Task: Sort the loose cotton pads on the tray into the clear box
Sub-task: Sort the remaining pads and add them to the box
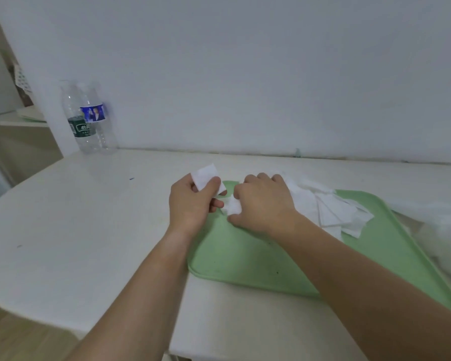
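So both hands are over the far left corner of the green tray, which sits on the white tabletop toward its right side. The left hand is pinching a flat square pad between thumb and fingers, holding it up just off the tray's corner so it sticks out above the knuckles. The right hand is right beside it, nearly touching, fingers curled down with the thumb tucked under, gripping a small bunched pad that's resting on the tray surface.

The rest of the loose pads are in a messy overlapping heap on the far side of the tray, just behind and to the right of the right hand. The near half of the tray is bare green.

At the right edge, past the tray, there's a blurry see-through thing. Honestly can't tell what it is, way too smeared.

Back left against the wall, two clear water bottles stand side by side, one with a green label and one with a blue, well apart from the tray.
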The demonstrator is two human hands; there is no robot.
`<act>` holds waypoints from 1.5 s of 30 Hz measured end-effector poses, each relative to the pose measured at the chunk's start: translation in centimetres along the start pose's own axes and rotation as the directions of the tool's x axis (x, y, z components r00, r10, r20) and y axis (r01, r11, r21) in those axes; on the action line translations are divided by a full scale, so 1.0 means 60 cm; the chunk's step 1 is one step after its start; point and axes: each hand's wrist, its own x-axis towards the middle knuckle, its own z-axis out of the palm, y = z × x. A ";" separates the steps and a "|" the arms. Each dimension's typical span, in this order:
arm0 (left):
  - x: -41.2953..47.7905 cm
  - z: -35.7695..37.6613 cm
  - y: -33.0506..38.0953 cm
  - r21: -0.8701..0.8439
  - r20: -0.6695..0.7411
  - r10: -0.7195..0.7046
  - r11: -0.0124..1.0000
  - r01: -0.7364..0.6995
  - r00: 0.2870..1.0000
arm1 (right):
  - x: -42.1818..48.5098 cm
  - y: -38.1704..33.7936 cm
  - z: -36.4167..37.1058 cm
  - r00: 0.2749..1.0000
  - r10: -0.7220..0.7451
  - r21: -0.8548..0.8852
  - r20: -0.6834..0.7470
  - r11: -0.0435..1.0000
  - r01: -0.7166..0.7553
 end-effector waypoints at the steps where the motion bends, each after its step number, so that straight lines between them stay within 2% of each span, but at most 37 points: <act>1: -0.003 0.001 0.001 0.022 0.013 0.010 1.000 -0.010 1.000 | -0.001 0.000 0.002 1.000 0.006 0.003 -0.002 1.000 -0.006; 6: -0.009 -0.004 0.002 0.029 -0.004 0.022 0.999 -0.022 1.000 | -0.017 0.013 -0.005 0.998 0.043 0.147 -0.053 0.988 -0.034; 10: -0.011 -0.006 0.004 0.015 0.006 0.015 1.000 -0.015 1.000 | -0.043 0.034 -0.003 0.993 0.083 0.398 -0.080 0.916 -0.044; 13: -0.016 -0.004 0.006 0.018 0.076 0.008 1.000 -0.009 0.997 | -0.064 0.051 0.004 0.997 0.055 0.586 -0.044 0.810 -0.019; 16: -0.020 -0.003 0.009 -0.013 0.190 0.003 1.000 -0.001 0.982 | -0.081 0.060 0.001 0.986 0.150 0.742 -0.076 0.669 -0.045; 19: -0.022 -0.002 0.010 -0.026 0.307 0.003 1.000 0.005 0.952 | -0.082 0.062 -0.002 0.954 0.288 0.820 -0.083 0.563 -0.099; 22: -0.023 -0.001 0.007 0.015 0.344 -0.019 1.000 0.014 0.939 | -0.079 0.059 0.000 0.944 0.330 0.846 0.000 0.503 -0.176; 24: -0.022 -0.002 0.006 0.014 0.313 -0.025 1.000 0.021 0.949 | -0.082 0.058 0.002 0.939 0.341 0.828 0.046 0.513 -0.227; 25: -0.020 -0.004 0.005 0.011 0.285 -0.028 1.000 0.026 0.958 | -0.083 0.059 0.001 0.936 0.349 0.801 0.035 0.550 -0.235; 28: -0.014 -0.008 0.000 0.029 0.190 -0.042 0.999 0.037 0.981 | -0.086 0.063 -0.012 0.925 0.373 0.627 -0.072 0.739 -0.248; 29: -0.013 -0.009 -0.001 0.034 0.174 -0.048 0.999 0.043 0.984 | -0.088 0.065 -0.017 0.918 0.384 0.581 -0.102 0.772 -0.259; 31: -0.013 -0.008 -0.003 0.048 0.179 -0.053 0.998 0.045 0.982 | -0.089 0.070 -0.022 0.920 0.374 0.582 -0.118 0.777 -0.241; 33: -0.015 -0.007 -0.004 0.067 0.206 -0.051 0.997 0.038 0.977 | -0.090 0.067 -0.021 0.955 0.288 0.619 -0.067 0.763 -0.187; 36: -0.016 -0.007 -0.003 0.077 0.224 -0.050 0.996 0.033 0.973 | -0.091 0.056 -0.009 0.984 0.177 0.551 -0.001 0.821 -0.147; 41: -0.019 -0.006 -0.001 0.096 0.234 -0.047 0.995 0.025 0.971 | -0.086 0.065 0.004 0.984 0.175 0.500 0.033 0.850 -0.168; 45: -0.019 -0.005 -0.002 0.114 0.230 -0.042 0.993 0.016 0.972 | -0.087 0.070 0.003 0.975 0.221 0.515 -0.014 0.838 -0.182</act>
